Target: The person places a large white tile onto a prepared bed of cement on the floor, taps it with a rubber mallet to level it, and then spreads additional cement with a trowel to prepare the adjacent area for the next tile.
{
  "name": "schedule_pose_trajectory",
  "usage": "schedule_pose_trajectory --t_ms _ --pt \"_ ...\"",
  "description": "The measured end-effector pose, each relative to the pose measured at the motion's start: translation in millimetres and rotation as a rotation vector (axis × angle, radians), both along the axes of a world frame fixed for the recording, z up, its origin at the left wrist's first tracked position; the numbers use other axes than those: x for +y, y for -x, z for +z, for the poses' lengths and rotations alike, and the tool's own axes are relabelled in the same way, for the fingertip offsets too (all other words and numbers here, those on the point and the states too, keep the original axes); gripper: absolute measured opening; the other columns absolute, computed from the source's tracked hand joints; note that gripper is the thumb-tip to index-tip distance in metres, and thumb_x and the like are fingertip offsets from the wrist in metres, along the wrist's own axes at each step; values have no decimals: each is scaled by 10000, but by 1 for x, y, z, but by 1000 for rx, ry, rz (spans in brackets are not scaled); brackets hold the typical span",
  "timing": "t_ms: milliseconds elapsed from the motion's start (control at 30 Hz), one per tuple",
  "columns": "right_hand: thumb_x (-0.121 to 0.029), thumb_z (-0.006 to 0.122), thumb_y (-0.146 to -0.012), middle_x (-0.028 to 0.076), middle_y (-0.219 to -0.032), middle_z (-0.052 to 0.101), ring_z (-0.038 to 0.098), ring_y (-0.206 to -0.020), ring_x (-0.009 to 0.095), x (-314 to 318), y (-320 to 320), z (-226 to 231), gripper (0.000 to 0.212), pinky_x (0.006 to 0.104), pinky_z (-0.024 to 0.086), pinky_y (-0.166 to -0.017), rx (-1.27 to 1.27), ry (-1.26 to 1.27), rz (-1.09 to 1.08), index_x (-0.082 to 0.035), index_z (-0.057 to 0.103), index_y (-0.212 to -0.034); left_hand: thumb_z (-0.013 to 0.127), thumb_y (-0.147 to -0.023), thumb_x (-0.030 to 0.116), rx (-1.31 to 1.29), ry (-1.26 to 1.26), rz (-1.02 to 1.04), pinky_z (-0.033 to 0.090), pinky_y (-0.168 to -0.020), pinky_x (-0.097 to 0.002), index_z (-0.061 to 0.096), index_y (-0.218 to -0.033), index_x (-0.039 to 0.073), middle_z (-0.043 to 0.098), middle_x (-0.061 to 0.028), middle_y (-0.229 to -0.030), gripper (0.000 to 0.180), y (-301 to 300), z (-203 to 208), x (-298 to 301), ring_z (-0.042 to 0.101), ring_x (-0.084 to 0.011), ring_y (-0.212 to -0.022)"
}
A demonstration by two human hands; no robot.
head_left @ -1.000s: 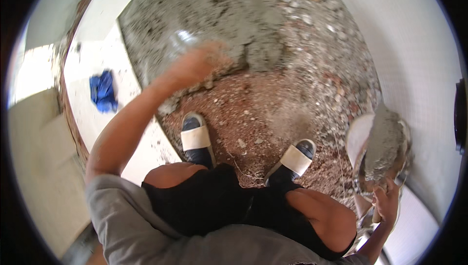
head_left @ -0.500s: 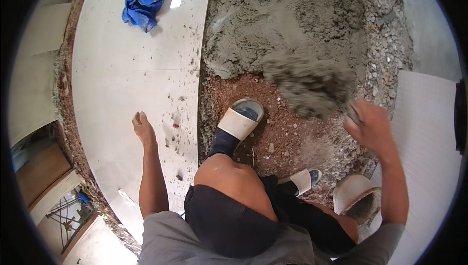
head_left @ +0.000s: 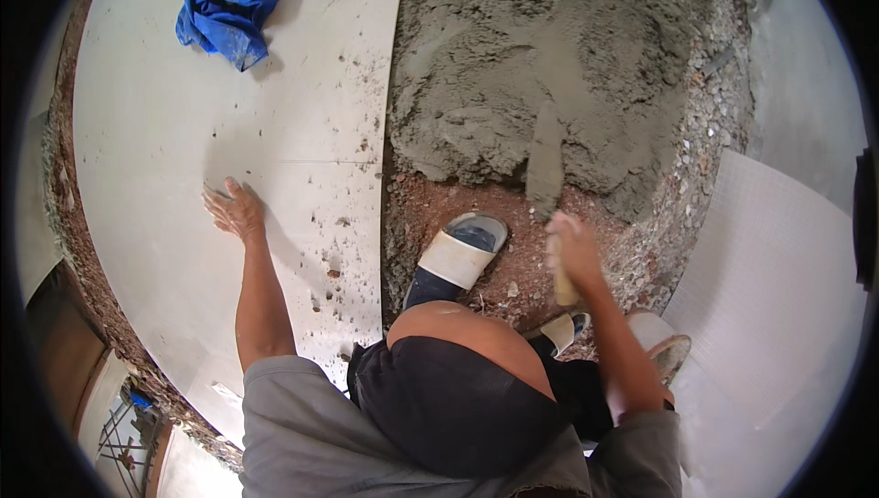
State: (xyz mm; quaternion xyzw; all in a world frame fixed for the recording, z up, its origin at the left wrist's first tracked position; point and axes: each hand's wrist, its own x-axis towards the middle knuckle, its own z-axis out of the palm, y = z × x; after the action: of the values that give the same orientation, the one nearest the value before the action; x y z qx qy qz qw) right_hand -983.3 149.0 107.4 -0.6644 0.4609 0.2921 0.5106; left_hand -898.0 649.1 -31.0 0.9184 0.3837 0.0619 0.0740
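My right hand is closed around the wooden handle of a trowel, the handle's end showing below my fist. The grey-smeared blade points away from me, over the near edge of a wet mortar bed. Reddish rubble ground shows under that hand. On the left, my left hand is open with its fingers somewhat spread, at the surface of a large white floor tile; whether it presses down I cannot tell.
A crumpled blue cloth lies on the far tiles. Mortar crumbs dot the tiles near their right edge. My sandalled foot stands on the rubble. A round pale container is beside my right arm, and a white gridded sheet lies at right.
My right hand has swung left and nearer me with the trowel; the blurred mortar lump by it no longer shows. My left hand has spread its fingers toward the tile. The view has shifted.
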Motion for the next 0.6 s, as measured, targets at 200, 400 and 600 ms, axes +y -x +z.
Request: schedule_pose_trajectory --t_ms 200,400,600 --pt "-311 455 -964 185 -672 584 573 -556 347 104 4 -50 331 440 480 -568 -143 138 342 -3 509 -856 315 -915 617 32 41 -30 63 -1133 -502 180 -1482 93 200 -112 -1539 784 4 -9 -2 107 -310 -1433" --pt "-344 439 -942 297 -882 619 591 -851 475 129 -24 -39 383 533 458 -748 29 317 838 21 550 -955 325 -912 611 51 38 -26 54 -1135 -506 191 -1476 79 199 -102 -1541 786 -1 0 -5 97 -306 -1436" --pt "-353 436 -936 307 -899 621 601 -866 466 100 -67 38 403 521 450 -776 142 230 863 29 541 -1012 328 -909 600 60 58 -27 34 -1141 -521 197 -1473 86 193 -102 -1542 774 0 -1 -3 91 -311 -1435"
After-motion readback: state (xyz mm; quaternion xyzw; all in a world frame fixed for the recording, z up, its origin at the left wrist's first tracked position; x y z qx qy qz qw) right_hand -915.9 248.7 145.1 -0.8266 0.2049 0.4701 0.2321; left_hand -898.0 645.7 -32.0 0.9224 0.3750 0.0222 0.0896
